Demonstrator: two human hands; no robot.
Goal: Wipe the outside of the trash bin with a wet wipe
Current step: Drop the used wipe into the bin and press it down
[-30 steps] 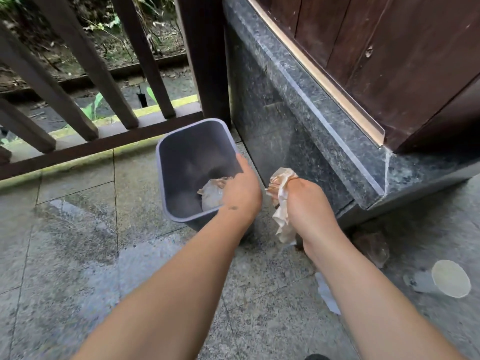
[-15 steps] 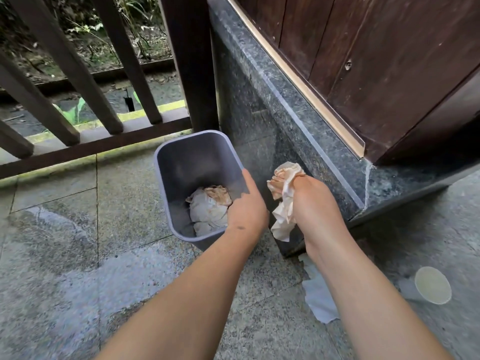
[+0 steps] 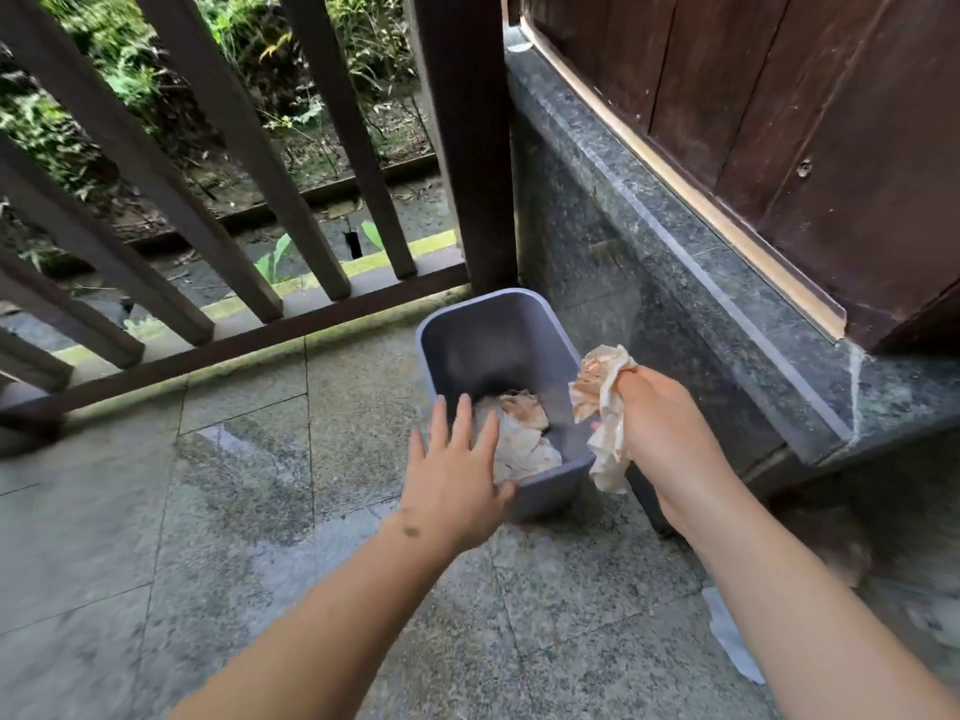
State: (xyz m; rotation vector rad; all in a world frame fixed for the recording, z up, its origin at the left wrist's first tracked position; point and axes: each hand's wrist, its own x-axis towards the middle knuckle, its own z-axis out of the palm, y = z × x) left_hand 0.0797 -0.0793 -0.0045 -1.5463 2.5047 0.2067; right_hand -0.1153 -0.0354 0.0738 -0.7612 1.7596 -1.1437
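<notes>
The grey trash bin (image 3: 540, 491) stands on the stone floor (image 3: 249, 511) in the corner, close to the dark wooden post (image 3: 467, 148) and the granite ledge (image 3: 675, 262). Crumpled, stained paper (image 3: 519, 433) lies inside it. My left hand (image 3: 457, 475) is spread flat, fingers apart, over the bin's near left corner, thumb by the rim, gripping nothing. My right hand (image 3: 660, 439) is closed tight around the wet wipe (image 3: 602, 407), bunched and brown-smeared, just beside the bin's right wall; whether the wipe touches it, I cannot tell.
</notes>
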